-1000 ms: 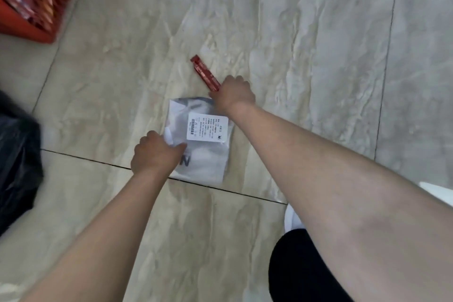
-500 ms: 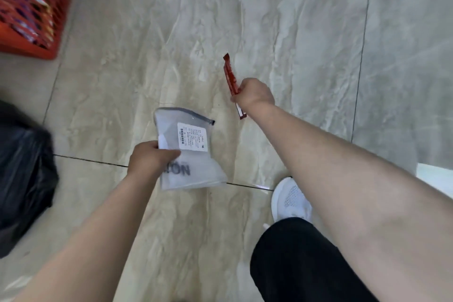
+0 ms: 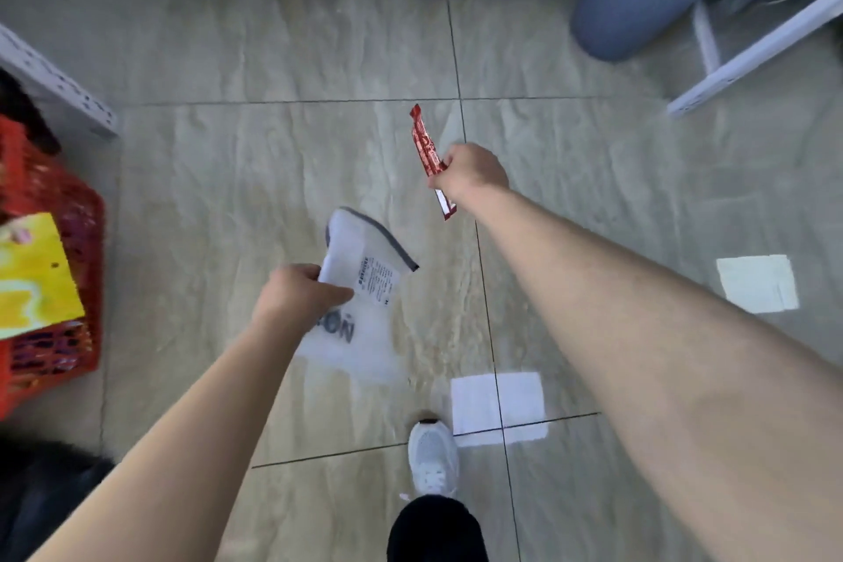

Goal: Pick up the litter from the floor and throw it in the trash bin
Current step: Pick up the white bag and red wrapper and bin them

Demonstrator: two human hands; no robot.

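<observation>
Now both hands are loaded: my left hand (image 3: 296,294) is closed on the near-left corner of a frosted plastic bag (image 3: 360,310) that hangs clear of the floor, and my right hand (image 3: 470,171) is fisted around a red wrapper (image 3: 426,148), gripped near the middle, long axis running near-to-far with its far end tipped slightly left. Key relation noted: the trash bin (image 3: 638,0) stands at far right by the wall, well apart from both loads, up and right of the right hand, which is the nearer one, so I judge the wrapper goes in first. Two white paper sheets (image 3: 497,406) lie on the floor near right, not yet collected.
</observation>
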